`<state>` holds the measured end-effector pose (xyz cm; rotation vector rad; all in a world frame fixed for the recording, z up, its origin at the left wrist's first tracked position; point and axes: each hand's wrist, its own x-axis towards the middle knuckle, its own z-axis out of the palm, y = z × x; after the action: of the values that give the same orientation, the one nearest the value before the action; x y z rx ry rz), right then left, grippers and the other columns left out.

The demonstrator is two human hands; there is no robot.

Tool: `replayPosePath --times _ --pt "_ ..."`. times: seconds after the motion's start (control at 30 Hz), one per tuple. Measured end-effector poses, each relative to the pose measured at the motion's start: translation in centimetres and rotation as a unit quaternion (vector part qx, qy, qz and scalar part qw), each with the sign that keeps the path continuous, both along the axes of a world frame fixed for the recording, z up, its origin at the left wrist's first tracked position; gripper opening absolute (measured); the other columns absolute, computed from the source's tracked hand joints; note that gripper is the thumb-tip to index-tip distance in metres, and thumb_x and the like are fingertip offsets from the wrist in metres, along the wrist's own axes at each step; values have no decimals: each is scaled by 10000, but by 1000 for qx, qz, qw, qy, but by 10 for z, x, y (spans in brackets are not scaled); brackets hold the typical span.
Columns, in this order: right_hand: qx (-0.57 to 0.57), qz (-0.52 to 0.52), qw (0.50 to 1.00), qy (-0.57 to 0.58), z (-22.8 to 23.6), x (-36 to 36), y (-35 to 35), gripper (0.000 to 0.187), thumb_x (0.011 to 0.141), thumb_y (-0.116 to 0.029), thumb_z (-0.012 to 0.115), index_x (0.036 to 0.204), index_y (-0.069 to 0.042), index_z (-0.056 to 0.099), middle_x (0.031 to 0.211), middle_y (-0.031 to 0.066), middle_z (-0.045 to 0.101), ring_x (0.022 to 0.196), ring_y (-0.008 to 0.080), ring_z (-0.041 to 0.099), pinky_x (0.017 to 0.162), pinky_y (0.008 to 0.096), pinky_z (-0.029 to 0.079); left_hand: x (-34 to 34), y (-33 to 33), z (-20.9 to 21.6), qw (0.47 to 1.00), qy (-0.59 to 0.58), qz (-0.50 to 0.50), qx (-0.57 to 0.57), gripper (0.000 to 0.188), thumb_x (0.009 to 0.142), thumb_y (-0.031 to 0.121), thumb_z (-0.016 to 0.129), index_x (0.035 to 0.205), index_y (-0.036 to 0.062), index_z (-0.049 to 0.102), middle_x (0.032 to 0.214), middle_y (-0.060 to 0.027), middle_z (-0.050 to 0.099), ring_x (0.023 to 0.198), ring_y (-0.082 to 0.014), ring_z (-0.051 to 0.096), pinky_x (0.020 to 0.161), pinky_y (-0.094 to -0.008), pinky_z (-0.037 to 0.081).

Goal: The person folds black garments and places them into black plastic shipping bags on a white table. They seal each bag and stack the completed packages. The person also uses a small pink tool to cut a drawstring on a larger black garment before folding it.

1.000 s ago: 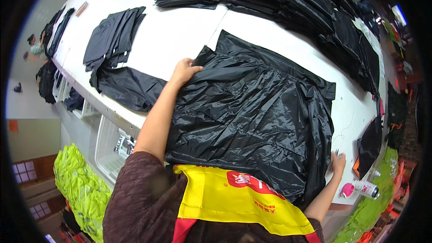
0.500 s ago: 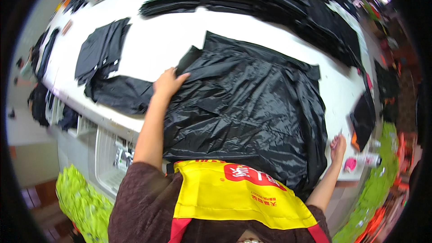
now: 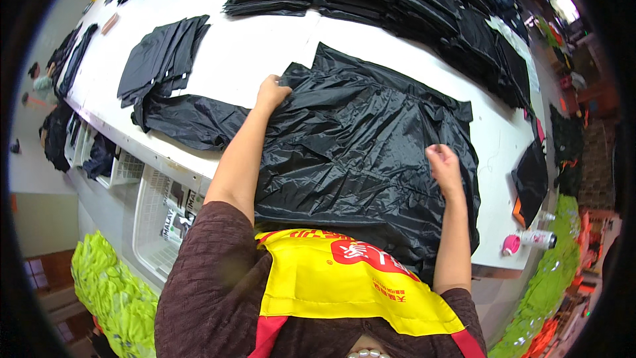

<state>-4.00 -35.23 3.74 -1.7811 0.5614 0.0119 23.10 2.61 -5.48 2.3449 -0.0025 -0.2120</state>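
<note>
A shiny black jacket [image 3: 358, 139] lies spread and wrinkled before me, one sleeve [image 3: 192, 119] stretched out to the left. At its upper left edge, near the shoulder, my left hand [image 3: 270, 95] is closed on the fabric. Over the right part of the jacket is my right hand [image 3: 446, 171], its fingers curled together in a pinch. Whatever those fingers may hold is too small to make out. A loose thread [image 3: 489, 156] lies on the white table [image 3: 245, 46] to the right of the jacket.
Folded black garments [image 3: 165, 53] lie left, near the sleeve's end. Stacks of black garments [image 3: 397, 0] line the far side. At right are a black pouch-like piece [image 3: 530, 176] with orange trim and a bottle [image 3: 540, 239] with a pink lid. A white basket [image 3: 149, 225] stands below the table's left edge.
My right hand has moved from the table at the right, leftward and up over the jacket. My left hand has gone farther up along the jacket's left edge, its fingers now closed there.
</note>
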Motion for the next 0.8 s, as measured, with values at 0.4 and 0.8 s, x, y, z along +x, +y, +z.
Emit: replayPosePath --times 0.4,0.8 --pt "-92 64 994 -2 -35 188 167 430 756 -383 715 823 33 634 753 82 651 664 151 584 635 284 459 -60 -34 25 928 -306 -205 54 305 682 17 617 974 97 653 800 -103 550 804 -295 571 698 -390 482" --pt "84 80 993 -30 -67 202 169 184 813 -170 668 821 6 618 725 43 643 653 101 585 637 233 458 24 -54 7 980 -47 -126 -148 336 818 248 645 1065 21 648 971 -161 668 831 -214 629 747 -310 483"
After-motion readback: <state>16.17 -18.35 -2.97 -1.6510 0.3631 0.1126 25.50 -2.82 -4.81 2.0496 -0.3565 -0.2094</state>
